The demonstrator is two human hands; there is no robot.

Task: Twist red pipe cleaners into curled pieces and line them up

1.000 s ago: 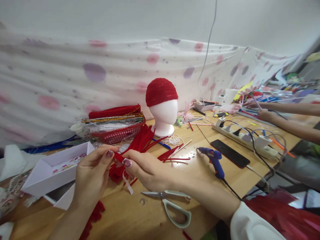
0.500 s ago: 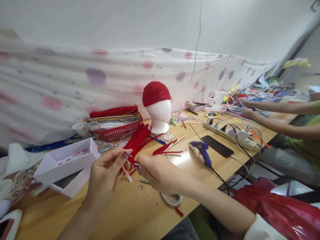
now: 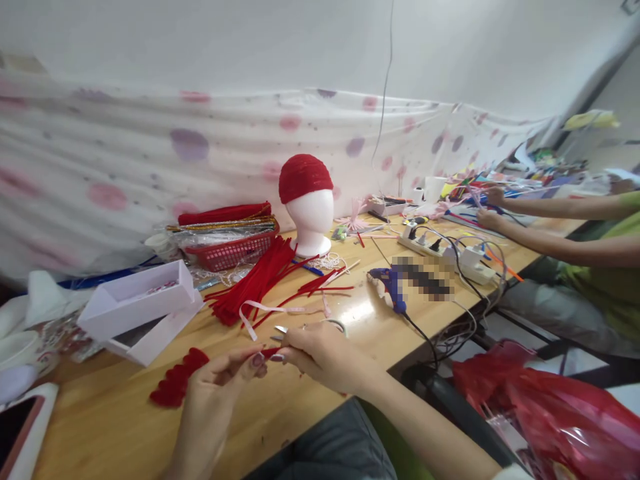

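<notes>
Between my two hands is a short red pipe cleaner piece (image 3: 271, 352), pinched at both ends. My left hand (image 3: 220, 377) grips its left end with thumb and forefinger, and my right hand (image 3: 323, 353) pinches the right end; the fingers hide most of it. Left of my left hand lies a wavy red fuzzy piece (image 3: 175, 383). Scissors (image 3: 281, 330) stick out from behind my right hand. Just beyond them are a bundle of red pipe cleaners (image 3: 250, 283) and a narrow pale tape (image 3: 247, 323) curling over the table.
A white foam head (image 3: 311, 220) wears a red cap (image 3: 305, 179). Around it are a red basket (image 3: 233, 253), white boxes (image 3: 135, 300), a blue glue gun (image 3: 390, 288) and a power strip (image 3: 445, 253). At the right, another person's arms (image 3: 565, 230) work over the table.
Both my hands have moved down and toward me, away from the red bundle, still pinching red material. The wavy red piece and scissors show more fully. My view has shifted slightly.
</notes>
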